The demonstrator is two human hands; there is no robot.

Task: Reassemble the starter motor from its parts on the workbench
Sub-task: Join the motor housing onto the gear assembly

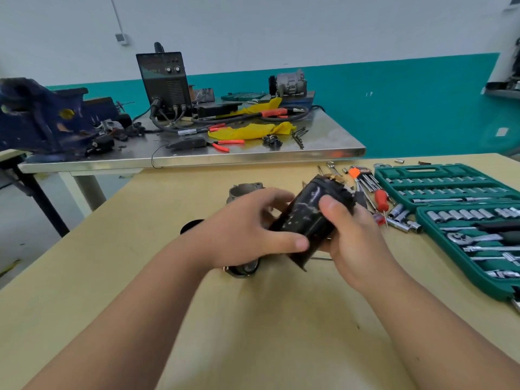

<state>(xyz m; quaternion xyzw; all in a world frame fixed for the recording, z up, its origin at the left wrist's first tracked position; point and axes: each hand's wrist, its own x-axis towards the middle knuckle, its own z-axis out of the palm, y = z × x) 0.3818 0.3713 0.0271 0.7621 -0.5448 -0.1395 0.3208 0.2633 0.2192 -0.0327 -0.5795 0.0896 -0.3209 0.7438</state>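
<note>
Both hands hold the black motor housing [302, 218] up off the workbench [253, 333], tilted, w/ its top end leaning away and to the right. L hand [247, 235] wraps the housing's lower left side: thumb laid across the front near the bottom rim, fingers curled round the back. R hand [354, 237] clamps it from the right, thumb pressed on the front at about mid-body, fingers behind and out of sight. The housing's paint is scuffed w/ pale marks. At its far end sth brownish sticks out, too blurred to say what.

Just behind the L hand's knuckles a grey cast end housing [243, 190] sits on the bench. Under the L hand, on the bench, a dark round part [244, 271] peeks out, mostly hidden. Left of the L hand is a black rounded piece [191, 225], half covered. A thin metal rod [320, 258] lies below the R hand's palm.

Near the R hand, on its right: red-handled screwdriver [381, 199], loose sockets [402, 219], hex keys [365, 180] in an orange holder. Further right is the open green socket set [450, 190]. Well beyond the grip stands a steel table [197, 159] w/ a welder [164, 80], yellow cloth [253, 130] and blue vise [42, 116].
</note>
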